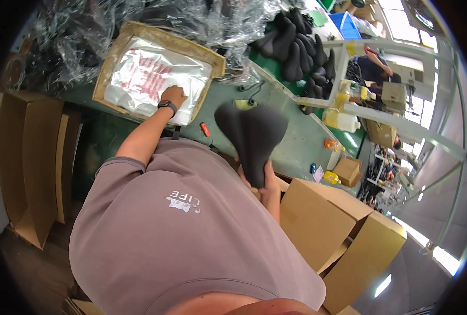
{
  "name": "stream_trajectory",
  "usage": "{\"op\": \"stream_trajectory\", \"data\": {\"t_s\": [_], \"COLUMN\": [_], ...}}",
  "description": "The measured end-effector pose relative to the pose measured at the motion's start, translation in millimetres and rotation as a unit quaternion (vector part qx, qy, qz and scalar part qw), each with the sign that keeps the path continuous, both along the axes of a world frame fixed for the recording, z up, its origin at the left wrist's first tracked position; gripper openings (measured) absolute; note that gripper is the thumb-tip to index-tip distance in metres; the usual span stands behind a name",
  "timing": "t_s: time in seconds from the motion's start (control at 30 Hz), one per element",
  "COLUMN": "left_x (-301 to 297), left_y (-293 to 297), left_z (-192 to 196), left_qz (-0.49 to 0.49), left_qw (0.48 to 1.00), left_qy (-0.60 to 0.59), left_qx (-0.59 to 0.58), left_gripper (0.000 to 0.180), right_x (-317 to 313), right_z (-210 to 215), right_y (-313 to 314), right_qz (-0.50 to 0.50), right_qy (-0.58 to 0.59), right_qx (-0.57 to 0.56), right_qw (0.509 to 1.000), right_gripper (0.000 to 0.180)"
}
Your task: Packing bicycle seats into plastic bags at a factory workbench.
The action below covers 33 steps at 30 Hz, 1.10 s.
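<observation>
My right hand grips a black bicycle saddle around its narrow nose, with the wide rear end up and away from me. The saddle is held above the green worktable. On the left, my left hand, with a dark watch on the wrist, rests on a stack of clear plastic bags with red print. Its fingers are curled and pressed together at the top bag; their tips are partly hidden. The bags lie in a shallow tan cardboard tray.
A red cutter-like tool lies between tray and saddle. Black saddles pile up at the far side, beside heaped clear-wrapped goods. Cardboard boxes stand close on my right, and flat cartons on my left. A metal frame rises at right.
</observation>
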<state>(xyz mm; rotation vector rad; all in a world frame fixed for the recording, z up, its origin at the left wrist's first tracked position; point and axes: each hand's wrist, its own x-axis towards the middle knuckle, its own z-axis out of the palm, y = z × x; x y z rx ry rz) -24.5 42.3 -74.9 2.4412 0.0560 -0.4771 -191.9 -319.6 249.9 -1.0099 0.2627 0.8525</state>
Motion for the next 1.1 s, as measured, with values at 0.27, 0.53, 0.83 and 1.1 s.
{"op": "stream_trajectory", "data": {"t_s": [0.27,0.53,0.83,1.1], "left_x": [-24.1,-34.1,-26.9,-24.2], "left_y": [-17.1,-13.6,11.2,49.3], "left_z": [0.4,-10.3,-31.4,12.2], "left_qz": [-0.010,0.003,0.091,0.331], "left_qw": [0.983,0.967,0.984,0.809], "left_qy": [-0.184,-0.252,-0.057,0.153], "left_qx": [-0.007,-0.020,-0.140,-0.461], "left_gripper": [0.024,0.014,0.025,0.027], "right_x": [-86.3,-71.2,-2.7,68.1], "right_z": [-64.1,-86.4,-75.6,-133.5], "right_y": [-84.5,-11.5,60.1,123.6], "right_qz": [0.237,0.005,-0.133,-0.106], "right_qy": [-0.005,-0.019,-0.141,-0.213], "right_qx": [-0.569,-0.584,-0.391,-0.299], "right_qw": [0.788,0.811,0.900,0.924], "right_gripper": [0.076,0.068,0.046,0.046]}}
